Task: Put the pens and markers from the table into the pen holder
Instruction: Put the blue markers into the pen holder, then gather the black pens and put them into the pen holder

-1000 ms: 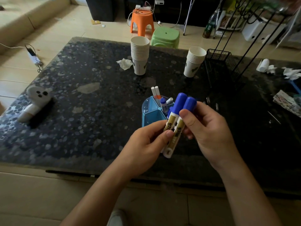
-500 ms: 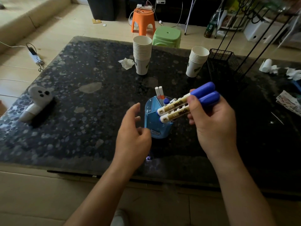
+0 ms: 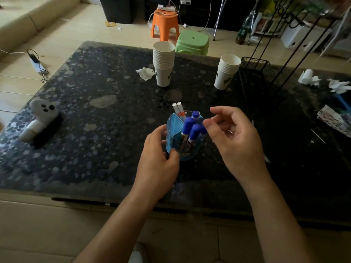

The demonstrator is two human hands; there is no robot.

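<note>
Now left hand (image 3: 158, 158) grip closed around pen holder (image 3: 175, 141), right hand (image 3: 232, 141) grip open, empty, beside blue-capped markers (image 3: 190, 132).

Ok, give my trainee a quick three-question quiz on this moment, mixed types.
1. True or false: the right hand holds a marker.
2. What is the left hand touching? A) the cup stack B) the pen holder C) the tissue
3. Fill in: the two blue-capped markers stand cap-___ in the pen holder.

Key: 1 false, it is open and empty. 2 B. 3 up.
</note>
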